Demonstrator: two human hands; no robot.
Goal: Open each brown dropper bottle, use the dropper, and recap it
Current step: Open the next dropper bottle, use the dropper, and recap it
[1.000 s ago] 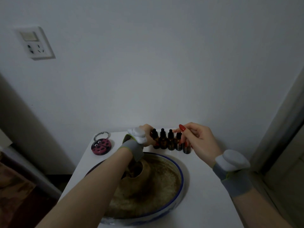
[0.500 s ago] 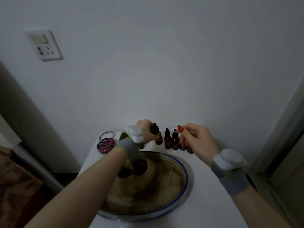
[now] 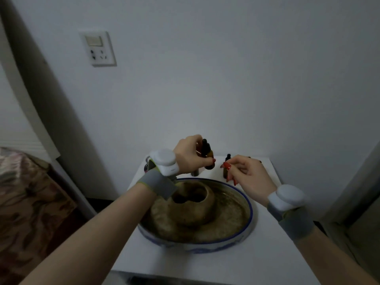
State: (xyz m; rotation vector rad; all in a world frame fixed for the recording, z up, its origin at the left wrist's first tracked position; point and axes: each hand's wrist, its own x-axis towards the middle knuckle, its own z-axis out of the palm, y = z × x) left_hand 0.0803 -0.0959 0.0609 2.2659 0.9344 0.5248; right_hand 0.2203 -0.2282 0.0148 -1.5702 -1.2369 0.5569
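The left hand (image 3: 190,150) grips one brown dropper bottle (image 3: 208,156) and holds it lifted above the tabletop (image 3: 277,254), w/ fingers closed around its body; the black dropper cap is on top. The right hand (image 3: 247,175) is near, a bit lower, fingers curled loosely w/ thumb and index fingertips close together; I cannot tell if it pinches something. Just behind it another brown bottle (image 3: 226,166) stands upright on the tabletop, partly hidden. In front of both hands is a blue-rimmed dish (image 3: 244,229) w/ a brownish mound inside. Both wrists carry grey bands w/ white devices. A wall socket (image 3: 98,48) is at upper left.
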